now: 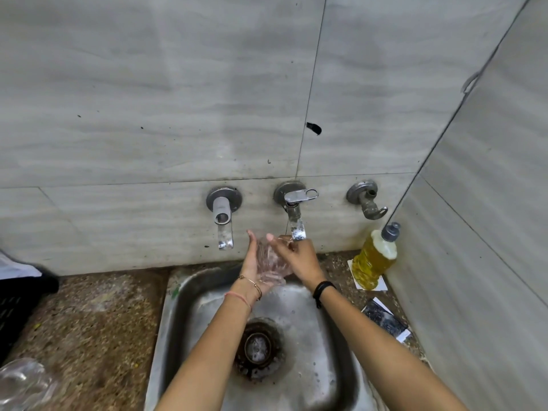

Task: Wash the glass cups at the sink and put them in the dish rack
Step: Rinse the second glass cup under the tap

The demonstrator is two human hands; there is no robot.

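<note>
Down at the near left corner of the speckled worktop (95, 321) we've got a clear glassy blob (20, 384), cut off by the frame and too blurry to call a cup. Both forearms reach across the steel sink (178, 336), passing either side of the rusty drain (258, 348). Over the sink's far end the left hand (255, 268) holds the glass cup (271, 262) in its palm, tilted. The right hand (299, 259) grips it from the right, thumb sticking up, just under the middle tap (295, 216). Its fingers are mostly hidden, and we can't tell if water is running. A black crate (17, 295) pokes in at the left edge, mostly out of frame. Over on the right a dark photo (385, 320) lies on the worktop, and past it a soap bottle (375, 259) full of yellow liquid stands in the corner. Further back, a plain spout (222, 215) and a stubby fitting (366, 201) flank that tap on the grey tiles (148, 114).
</note>
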